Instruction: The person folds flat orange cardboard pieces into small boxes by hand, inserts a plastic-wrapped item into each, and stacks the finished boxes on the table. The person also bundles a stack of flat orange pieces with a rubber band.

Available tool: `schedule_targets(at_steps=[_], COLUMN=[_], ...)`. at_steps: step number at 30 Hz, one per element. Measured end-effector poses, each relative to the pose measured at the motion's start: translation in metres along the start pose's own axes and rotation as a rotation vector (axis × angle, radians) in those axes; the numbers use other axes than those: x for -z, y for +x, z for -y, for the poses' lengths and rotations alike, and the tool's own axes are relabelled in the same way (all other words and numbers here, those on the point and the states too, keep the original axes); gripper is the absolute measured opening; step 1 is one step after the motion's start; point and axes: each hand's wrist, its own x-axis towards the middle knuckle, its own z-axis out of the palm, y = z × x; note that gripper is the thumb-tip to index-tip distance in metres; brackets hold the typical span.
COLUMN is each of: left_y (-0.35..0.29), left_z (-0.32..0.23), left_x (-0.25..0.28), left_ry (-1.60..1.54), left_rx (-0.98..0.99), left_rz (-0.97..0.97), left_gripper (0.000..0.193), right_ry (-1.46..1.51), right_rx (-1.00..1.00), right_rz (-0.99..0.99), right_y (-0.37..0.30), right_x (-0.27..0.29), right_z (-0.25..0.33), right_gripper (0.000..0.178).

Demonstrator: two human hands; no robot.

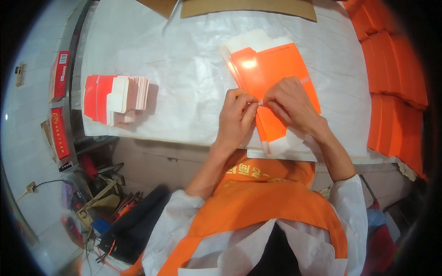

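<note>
A flattened orange carton (285, 62) with white flaps lies at a slant on the white-covered table in front of me. It seems to have more than one layer along its left edge. My left hand (237, 115) is at that edge, thumb and fingers pinched together. From the right, my right hand (294, 103) rests over the carton with its fingers curled and its fingertips meeting the left ones. A tiny whitish bit (260, 103) shows between the fingertips, too small to name. Part of the carton's lower half is hidden under my hands.
Stacked red-and-white folded cards (97, 99) stand on the table's left. Piles of orange cartons (393, 64) line the right side. Brown cardboard (248, 8) lies at the far edge. Red boxes (60, 133) stand beyond the left edge, and mixed tools (99, 202) lie below.
</note>
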Motion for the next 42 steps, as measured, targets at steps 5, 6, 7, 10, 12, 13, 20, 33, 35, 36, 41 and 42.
schedule_targets(at_steps=[5, 6, 7, 10, 12, 13, 20, 33, 35, 36, 41, 42], left_y=[-0.008, -0.013, -0.016, -0.024, -0.025, -0.026, -0.033, -0.054, -0.056, -0.057, -0.063, -0.062], left_z=[0.015, 0.019, 0.018, 0.012, 0.011, 0.011, 0.027, 0.037, 0.035, 0.033, 0.027, 0.029], left_x=[-0.002, -0.003, -0.007, -0.016, -0.013, -0.009, -0.005, -0.013, -0.01, -0.009, -0.008, -0.007], left_ry=[-0.057, -0.047, -0.183, -0.424, -0.364, -0.296, -0.353, -0.552, -0.586, -0.602, -0.487, -0.473], left_rx=[0.017, 0.002, 0.047, 0.137, 0.13, 0.115, 0.127, 0.278, 0.24, 0.221, 0.214, 0.237], left_rz=[-0.024, -0.043, -0.081, -0.12, -0.05, -0.012, 0.07, 0.141, 0.134, 0.13, 0.077, 0.084], left_gripper=[0.016, 0.019, 0.024, 0.04, 0.051, 0.053, 0.057, 0.053, 0.056, 0.058, 0.064, 0.065], right_ry=[0.084, 0.358, 0.633, 0.866, 0.915, 0.925, 0.978, 0.923, 0.935, 0.934, 0.915, 0.953], right_rx=[-0.419, -0.652, -0.883, -0.889, -0.933, -0.945, -0.953, -0.872, -0.888, -0.883, -0.876, -0.876], right_rz=[-0.385, -0.434, -0.483, -0.42, -0.379, -0.36, -0.33, -0.452, -0.438, -0.457, -0.589, -0.594], right_y=[-0.016, -0.018, -0.02, -0.037, -0.041, -0.042, -0.051, -0.043, -0.038, -0.037, -0.039, -0.039], right_x=[0.022, 0.029, 0.035, 0.022, 0.026, 0.027, 0.029, 0.004, 0.007, 0.005, -0.009, -0.01], right_z=[-0.021, -0.016, -0.013, -0.024, -0.022, -0.019, -0.014, -0.012, -0.004, -0.002, 0.009, 0.009], right_gripper=[0.019, 0.022, 0.025, 0.033, 0.035, 0.035, 0.034, 0.038, 0.037, 0.036, 0.027, 0.026])
